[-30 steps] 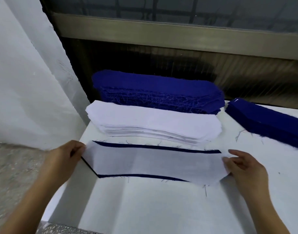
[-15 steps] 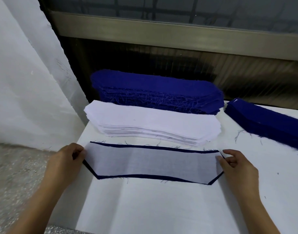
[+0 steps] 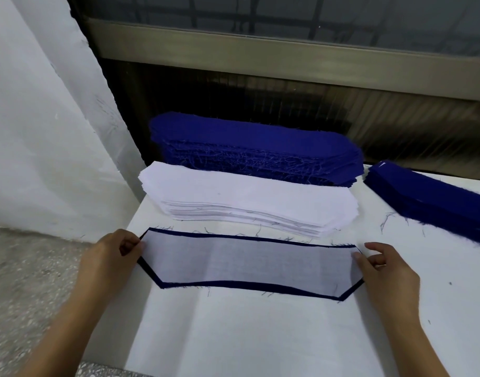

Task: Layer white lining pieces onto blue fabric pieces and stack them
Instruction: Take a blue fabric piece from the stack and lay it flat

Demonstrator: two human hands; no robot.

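White lining [image 3: 249, 262] inside edges of blue piece [image 3: 233, 284]

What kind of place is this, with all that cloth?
Probably a garment workshop: a tall blue fabric stack and a white lining stack of identical cut pieces sit on a white worktable.

The white lining piece [image 3: 249, 263], which a second ago overhung the 3 o'clock end of the blue fabric piece [image 3: 260, 286] and hid that tip, has shifted toward 9 o'clock and now lies flat inside a blue border all round.
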